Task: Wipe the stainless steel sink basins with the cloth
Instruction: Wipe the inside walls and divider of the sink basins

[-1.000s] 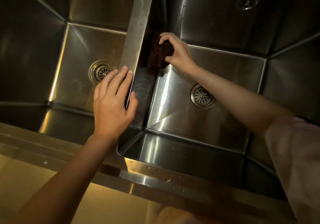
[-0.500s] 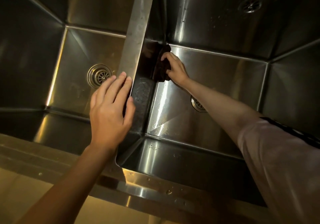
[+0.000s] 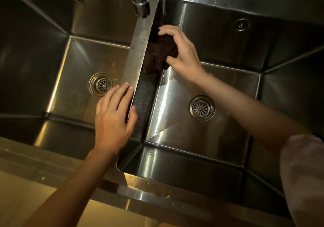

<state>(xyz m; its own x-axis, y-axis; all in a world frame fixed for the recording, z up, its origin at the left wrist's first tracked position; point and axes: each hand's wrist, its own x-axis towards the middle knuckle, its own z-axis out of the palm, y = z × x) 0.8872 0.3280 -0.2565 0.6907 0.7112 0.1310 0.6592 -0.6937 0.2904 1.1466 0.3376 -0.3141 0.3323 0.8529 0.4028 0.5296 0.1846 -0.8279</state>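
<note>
A: Where is the cloth (image 3: 158,54) right now?

B: Upper middle of the frame, pressed against the inner wall of the right basin (image 3: 219,42), the wall under the divider (image 3: 135,51) between the two basins. It is dark and bunched, and its lower edge hangs loose just above the basin floor.

A: And the hands?

B: The right hand (image 3: 182,51) has its fingers curled over the cloth, thumb below, clamped on the wad. The left hand (image 3: 114,119) lies flat along the divider in the middle of the frame, fingers straight and close together, holding nothing; it looks like a brace.

A: What could go wrong from here?

B: Mostly missed patches, I think. The cloth is crumpled, so only a small part of it meets the steel; a stroke down that wall could leave streaks beside it. Droplets show on the floor of the right basin near its drain (image 3: 202,108) and on the front rim (image 3: 140,194) at the bottom of the frame, so steel there looks unwiped.

A: Anything else?

B: The faucet spout (image 3: 141,0) hangs just above the right hand at the top; lifting the hand carelessly could knock the knuckles against it. The loose tail of the cloth could also drag water onto wall already wiped. And the left basin (image 3: 78,79) seems untouched by the cloth at this moment.
</note>
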